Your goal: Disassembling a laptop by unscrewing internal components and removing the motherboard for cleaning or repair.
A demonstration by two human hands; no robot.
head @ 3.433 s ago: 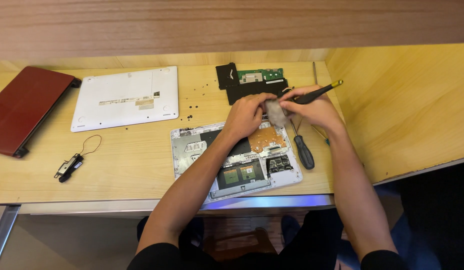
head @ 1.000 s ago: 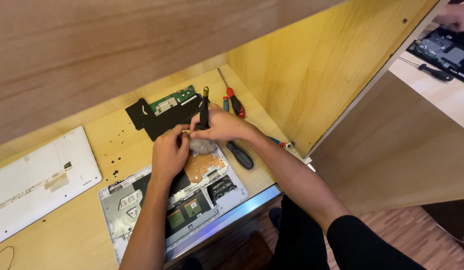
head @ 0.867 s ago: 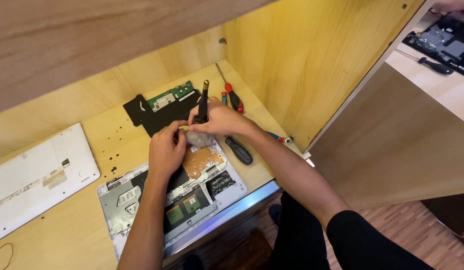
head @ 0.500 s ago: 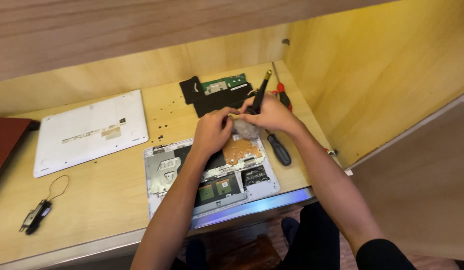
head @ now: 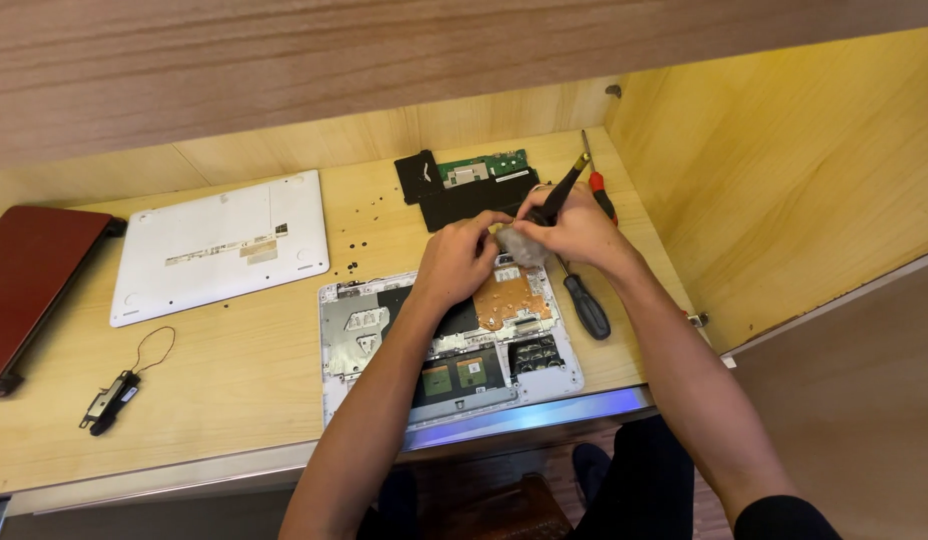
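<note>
The left hand (head: pixel 462 262) is pinching a small grey component (head: pixel 521 245) above the opened white laptop base (head: pixel 444 345) while the right hand (head: pixel 574 222) is gripping a black-handled screwdriver (head: pixel 562 190), whose tip, slipping, could likely gouge the copper-coloured board (head: pixel 506 297).

Opened white laptop base (head: pixel 439 350) lying flat near the desk's front edge, copper-coloured board and dark components exposed, small grey part (head: pixel 524 245) held above its far edge, black-handled tool (head: pixel 562 193) tilted upward
</note>
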